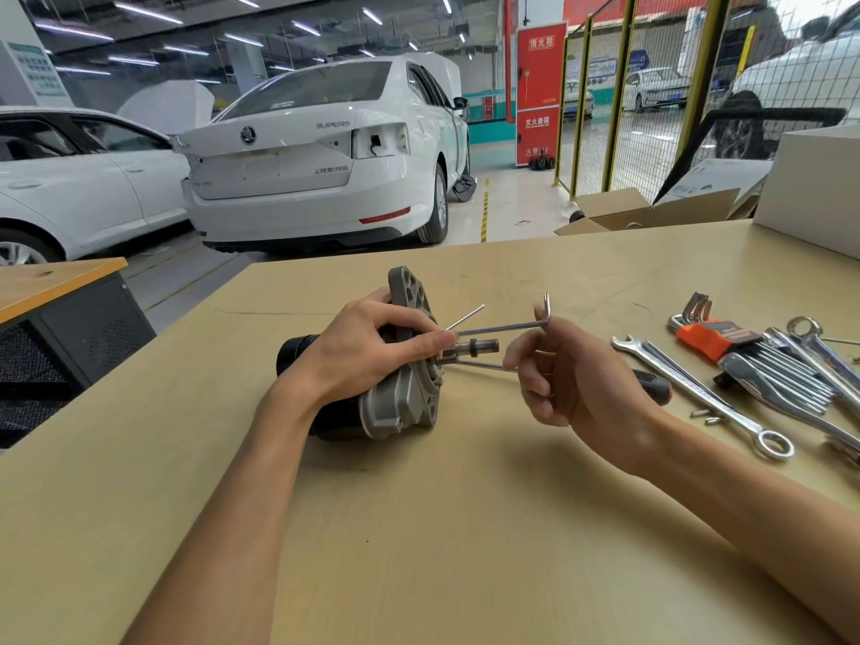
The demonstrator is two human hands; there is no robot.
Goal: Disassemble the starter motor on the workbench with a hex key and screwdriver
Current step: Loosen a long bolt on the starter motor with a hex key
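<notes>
Wrenches (726, 393) right of starter motor (400, 402)

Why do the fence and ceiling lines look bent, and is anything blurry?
Head view: wide-angle lens bows the yellow fence posts and the workbench edge; even overhead light, soft shadows; glare on the wrenches; starter motor and both hands sharp.

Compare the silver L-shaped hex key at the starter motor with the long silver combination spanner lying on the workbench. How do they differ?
The silver L-shaped hex key is a thin rod bent at one end; the long silver combination spanner is flat, with an open jaw and a ring end. The hex key is held off the table by the right hand, reaching toward the grey starter motor; the spanner lies flat, untouched. Both are shiny metal.
</notes>
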